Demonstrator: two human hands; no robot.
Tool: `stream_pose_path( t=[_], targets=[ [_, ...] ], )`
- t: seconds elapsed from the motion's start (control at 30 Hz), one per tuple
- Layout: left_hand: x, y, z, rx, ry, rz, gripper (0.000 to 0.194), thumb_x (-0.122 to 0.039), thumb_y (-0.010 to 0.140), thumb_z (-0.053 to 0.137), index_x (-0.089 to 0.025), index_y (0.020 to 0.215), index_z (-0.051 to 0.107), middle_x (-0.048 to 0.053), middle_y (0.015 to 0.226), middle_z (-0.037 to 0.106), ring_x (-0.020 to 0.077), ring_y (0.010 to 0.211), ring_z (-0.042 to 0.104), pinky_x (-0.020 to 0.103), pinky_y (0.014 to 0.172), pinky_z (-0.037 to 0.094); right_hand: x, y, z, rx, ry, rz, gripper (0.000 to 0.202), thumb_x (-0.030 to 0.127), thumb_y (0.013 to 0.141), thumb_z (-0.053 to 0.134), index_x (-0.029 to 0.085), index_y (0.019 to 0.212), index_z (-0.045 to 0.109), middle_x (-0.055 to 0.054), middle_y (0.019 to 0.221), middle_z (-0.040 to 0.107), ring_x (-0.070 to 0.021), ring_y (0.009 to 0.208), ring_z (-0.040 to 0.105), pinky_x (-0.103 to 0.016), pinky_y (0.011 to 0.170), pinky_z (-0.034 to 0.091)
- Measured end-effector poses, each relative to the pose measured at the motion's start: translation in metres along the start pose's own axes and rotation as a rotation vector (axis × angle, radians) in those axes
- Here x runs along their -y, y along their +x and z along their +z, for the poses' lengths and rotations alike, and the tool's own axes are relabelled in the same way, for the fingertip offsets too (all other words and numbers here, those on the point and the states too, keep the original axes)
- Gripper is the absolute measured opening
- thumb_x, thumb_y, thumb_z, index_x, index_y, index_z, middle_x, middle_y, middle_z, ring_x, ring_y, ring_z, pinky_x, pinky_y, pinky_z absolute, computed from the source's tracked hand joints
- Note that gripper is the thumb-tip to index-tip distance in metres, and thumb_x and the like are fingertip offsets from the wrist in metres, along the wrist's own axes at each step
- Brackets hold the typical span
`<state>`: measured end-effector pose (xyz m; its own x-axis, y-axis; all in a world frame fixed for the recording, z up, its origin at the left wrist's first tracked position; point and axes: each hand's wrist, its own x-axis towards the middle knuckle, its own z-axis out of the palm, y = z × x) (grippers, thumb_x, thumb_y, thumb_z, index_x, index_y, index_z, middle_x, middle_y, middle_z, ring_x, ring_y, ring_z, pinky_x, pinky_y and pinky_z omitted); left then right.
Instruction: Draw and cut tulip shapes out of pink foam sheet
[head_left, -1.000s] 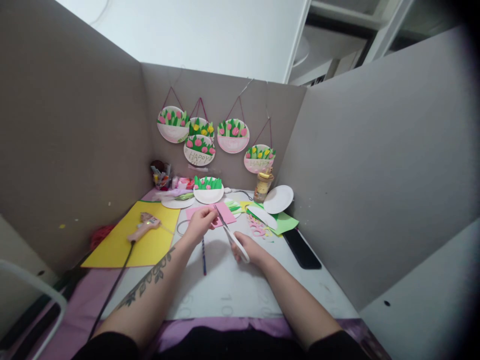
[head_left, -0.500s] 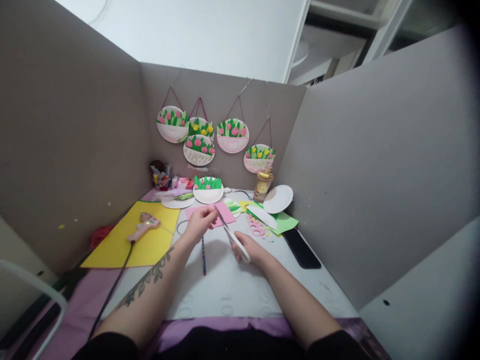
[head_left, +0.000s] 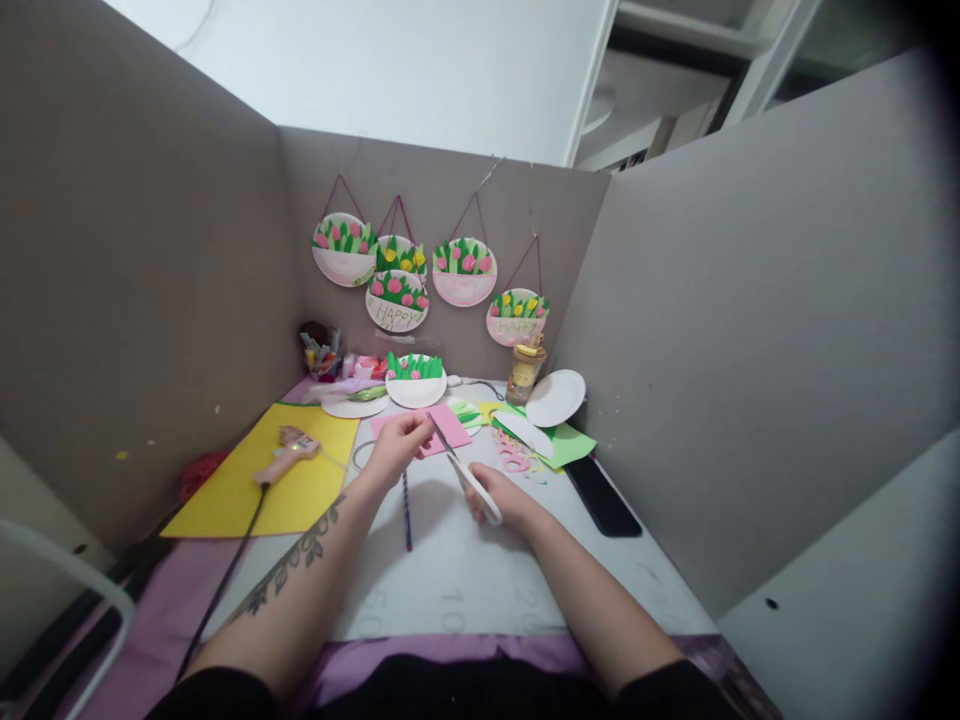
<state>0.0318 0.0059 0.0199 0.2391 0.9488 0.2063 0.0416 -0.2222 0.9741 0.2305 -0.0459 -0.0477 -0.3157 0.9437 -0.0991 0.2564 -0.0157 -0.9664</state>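
My right hand (head_left: 491,495) is closed round the white handles of a pair of scissors (head_left: 459,462), whose blades point up and left. At the blade tips is my left hand (head_left: 405,443), its fingers pinched together. Whatever it pinches is too small or hidden to make out. Beneath the blades and the left fingers lies a pink sheet of paper (head_left: 456,425). A dark patterned pencil (head_left: 407,515) rests on the white table mat below my left hand. Partly behind that hand shows a ring-shaped item (head_left: 362,455), perhaps a roll of tape.
A glue gun (head_left: 289,453) lies on yellow paper (head_left: 217,500) at left, its cord running forward. A phone (head_left: 602,497), paper plates (head_left: 556,398) and pink scraps (head_left: 513,452) are at right. A flower-decorated plate (head_left: 416,385) stands behind; grey panels (head_left: 750,300) enclose the table.
Hardly anything differs. Both hands and the scissors keep nearly the same place, and the whole view has shifted very slightly.
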Motion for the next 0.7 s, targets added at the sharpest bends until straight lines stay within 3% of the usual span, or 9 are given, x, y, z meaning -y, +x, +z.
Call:
stream_pose_path(
  t=[0.7],
  targets=[
    [-0.001, -0.001, -0.0006, -0.002, -0.001, -0.014, 0.025, -0.039, 0.071, 0.06, -0.015, 0.066, 0.055, -0.001, 0.06, 0.055, 0.0093, 0.053, 0.05, 0.019, 0.046, 0.039, -0.0048, 0.0015, -0.0032, 0.007, 0.008, 0.009, 0.017, 0.022, 0.066, 0.055, 0.02, 0.077, 0.042, 0.006, 0.058, 0.052, -0.0087, 0.042, 0.05, -0.018, 0.04, 0.036]
  ],
)
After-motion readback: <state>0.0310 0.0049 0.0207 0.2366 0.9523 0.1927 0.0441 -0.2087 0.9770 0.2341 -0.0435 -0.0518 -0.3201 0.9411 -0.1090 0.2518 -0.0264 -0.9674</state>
